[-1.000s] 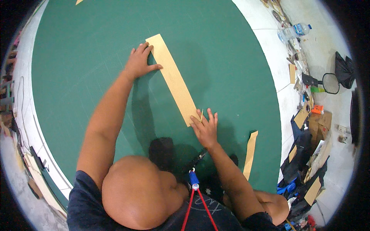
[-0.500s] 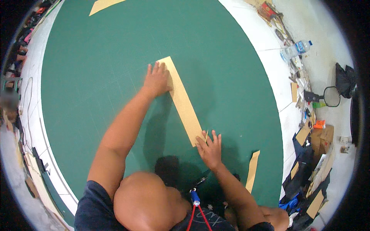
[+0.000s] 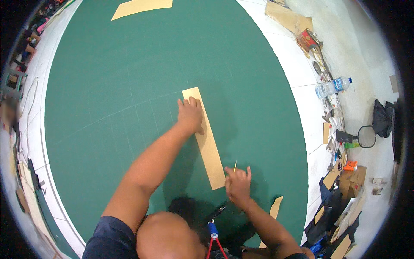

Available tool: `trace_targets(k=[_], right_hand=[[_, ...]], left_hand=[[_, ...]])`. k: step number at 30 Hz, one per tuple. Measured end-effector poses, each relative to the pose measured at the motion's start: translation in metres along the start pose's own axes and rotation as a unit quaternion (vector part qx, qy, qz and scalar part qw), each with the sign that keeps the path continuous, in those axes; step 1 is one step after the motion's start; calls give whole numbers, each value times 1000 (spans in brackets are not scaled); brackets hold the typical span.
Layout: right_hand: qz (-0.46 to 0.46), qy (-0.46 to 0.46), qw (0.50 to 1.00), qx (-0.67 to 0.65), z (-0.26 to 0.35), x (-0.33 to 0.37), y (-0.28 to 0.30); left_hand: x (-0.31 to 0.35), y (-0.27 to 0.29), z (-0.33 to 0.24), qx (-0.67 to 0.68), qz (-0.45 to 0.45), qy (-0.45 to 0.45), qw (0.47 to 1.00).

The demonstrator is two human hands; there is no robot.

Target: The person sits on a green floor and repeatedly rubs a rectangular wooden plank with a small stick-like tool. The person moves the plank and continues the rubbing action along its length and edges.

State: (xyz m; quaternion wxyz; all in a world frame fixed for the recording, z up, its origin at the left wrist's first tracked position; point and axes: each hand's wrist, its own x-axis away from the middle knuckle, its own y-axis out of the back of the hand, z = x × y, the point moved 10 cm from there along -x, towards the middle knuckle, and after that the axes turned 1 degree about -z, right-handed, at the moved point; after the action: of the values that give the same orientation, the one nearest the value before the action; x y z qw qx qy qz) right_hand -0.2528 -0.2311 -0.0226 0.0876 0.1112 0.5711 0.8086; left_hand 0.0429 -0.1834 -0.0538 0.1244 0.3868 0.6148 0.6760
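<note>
A long tan cardboard strip (image 3: 212,158) lies slanted across a large green sheet of cloth (image 3: 95,69) marked with thin pale lines. My left hand (image 3: 189,115) presses flat on the strip near its far end, fingers extended. By the strip's near right corner is my right hand (image 3: 238,185), its fingers bent, with the index fingertip at the strip's edge. A thin yellow stick (image 3: 235,165) pokes up between those fingers; its kind and its lower part cannot be made out.
Other tan cardboard pieces lie on the cloth, one at the far edge (image 3: 144,7) and one near my right forearm (image 3: 276,207). A water bottle (image 3: 334,87), a red can (image 3: 308,39) and a cardboard box (image 3: 352,181) are among clutter along the right wall.
The whole view has shifted, so the strip appears lower. My left hand now covers more of the strip's width. My right hand's fingers have gone from spread to bent, around the yellow stick.
</note>
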Motion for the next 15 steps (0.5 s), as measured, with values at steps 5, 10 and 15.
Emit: trace_targets(k=[5,10,15], right_hand=[[-70,-69,974,-204,-32,-125,17],[-80,-43,954,-284,-17,-247,5],[-126,11,957,-261,12,-310,15]], left_hand=[[0,-1,-3,-28,24,1,999],[2,6,-11,-34,64,-2,997],[1,4,-9,-28,55,-5,998]])
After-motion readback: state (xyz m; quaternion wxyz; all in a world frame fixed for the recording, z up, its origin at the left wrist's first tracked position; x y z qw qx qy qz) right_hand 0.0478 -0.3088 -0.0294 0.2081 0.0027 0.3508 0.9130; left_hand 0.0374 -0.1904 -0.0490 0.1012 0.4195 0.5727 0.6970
